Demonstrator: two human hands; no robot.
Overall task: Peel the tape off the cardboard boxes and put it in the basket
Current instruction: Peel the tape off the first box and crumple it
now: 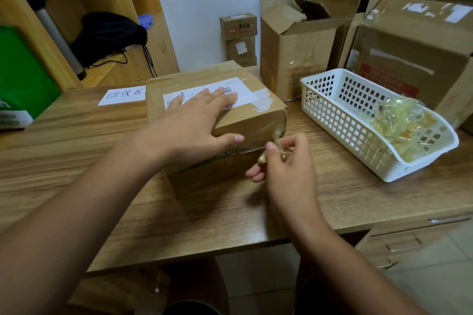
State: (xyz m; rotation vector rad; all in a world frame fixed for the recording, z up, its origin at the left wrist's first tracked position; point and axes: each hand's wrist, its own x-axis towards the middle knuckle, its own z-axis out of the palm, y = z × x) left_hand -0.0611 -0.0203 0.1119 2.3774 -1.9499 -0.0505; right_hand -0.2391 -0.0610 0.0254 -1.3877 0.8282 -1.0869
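Down in front of me, from the head view, the cardboard box (pixel 256 116) sits on the wooden table (pixel 64 140), turned a little so one corner points toward my right side. My left hand (pixel 194 123) lies flat on its top, fingers straight and spread across the white shipping label (pixel 240 89), the thumb reaching over the near edge onto the front face. Nothing is gripped there; the palm only presses the lid.

My right hand (pixel 286 166) is just beside the box's near right corner, low over the table. Its thumb and forefinger are pinched together on a tape strip (pixel 277 132), clear and yellowish, which runs up from the pinch to that corner, where it is stuck to the cardboard. The lower end of the strip is bunched in my fingers; the other fingers curl loosely beneath.

To the right, apart from the box, stands the white basket (pixel 332 110), and a wad of peeled tape (pixel 401 130) lies in its nearer end.

Behind the basket are an opened carton (pixel 297 46) and a large box (pixel 414 59) with patches of tape on it. A paper sign (pixel 122 96) lies flat at the box's far left, a green bag (pixel 23 79) stands at the left edge, and a black bag (pixel 107 36) rests on the shelf.
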